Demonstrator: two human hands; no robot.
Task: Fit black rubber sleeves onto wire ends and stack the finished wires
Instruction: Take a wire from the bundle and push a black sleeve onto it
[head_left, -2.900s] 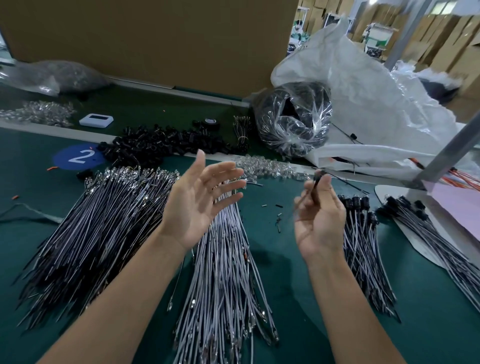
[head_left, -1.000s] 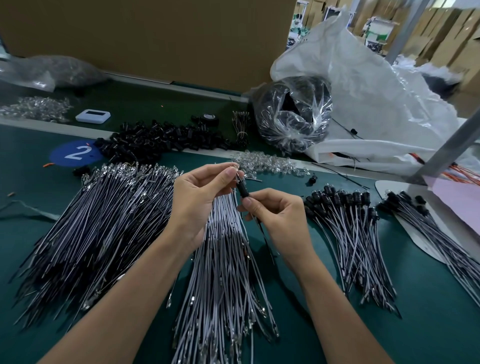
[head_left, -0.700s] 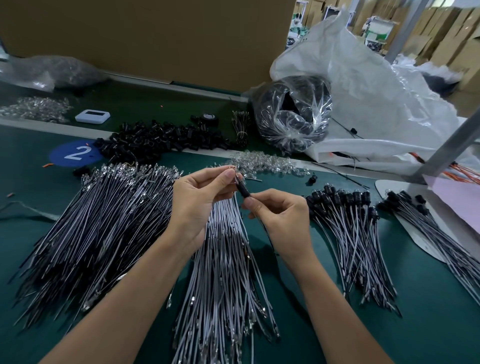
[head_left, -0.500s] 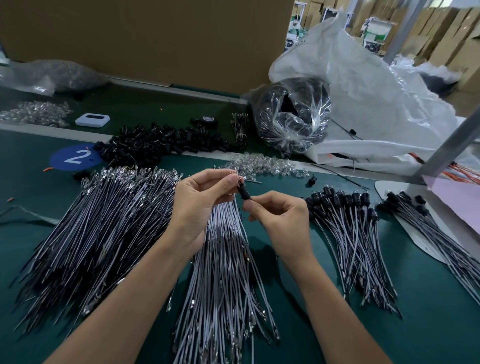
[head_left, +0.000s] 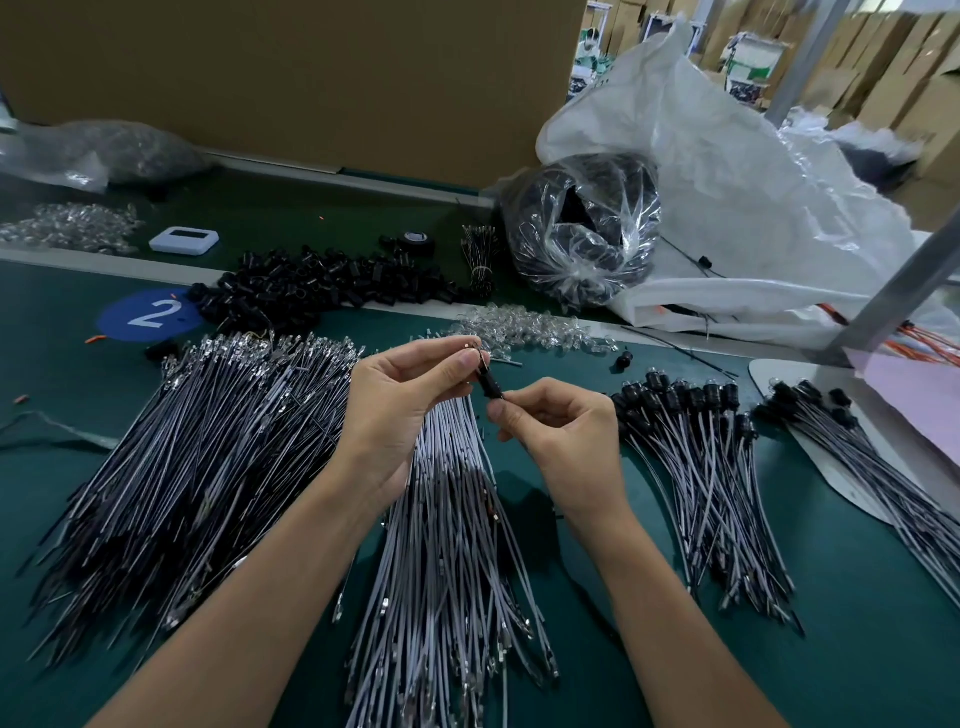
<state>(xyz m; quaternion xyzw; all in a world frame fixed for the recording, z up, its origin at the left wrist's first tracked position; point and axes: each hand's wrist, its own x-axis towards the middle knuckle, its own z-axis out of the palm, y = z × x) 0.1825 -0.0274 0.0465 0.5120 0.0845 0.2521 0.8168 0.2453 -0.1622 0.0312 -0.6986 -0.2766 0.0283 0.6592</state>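
- Left hand (head_left: 400, 400) pinches the wire tip, steadying it above the bare wires (head_left: 447, 519).
- Right hand (head_left: 558, 423) pinches the sleeve (head_left: 489, 385), seemingly to slide it on.
- Finished stack (head_left: 696, 457) lies right, within reach.

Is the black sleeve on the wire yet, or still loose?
On: the black sleeve sits threaded on the wire, whose tip shows above it at the left hand; the right hand pinches just below.
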